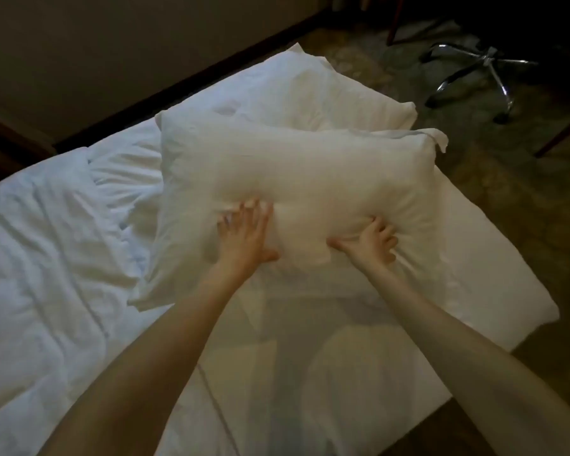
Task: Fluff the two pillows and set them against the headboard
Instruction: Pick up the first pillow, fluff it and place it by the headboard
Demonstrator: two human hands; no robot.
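Note:
A white pillow (297, 172) lies across the middle of the bed, its far edge overlapping a second white pillow (287, 90) that lies flat by the dark headboard (185, 83). My left hand (244, 238) is flat on the near pillow's front edge, fingers spread and blurred. My right hand (372, 241) digs its fingers into the same edge, bunching the fabric. Both hands press the pillow; neither lifts it.
A rumpled white duvet (46, 241) covers the left of the bed. The white sheet (326, 357) shows under my arms, with the mattress corner at the right. A chrome chair base (477, 74) stands on patterned carpet at the top right.

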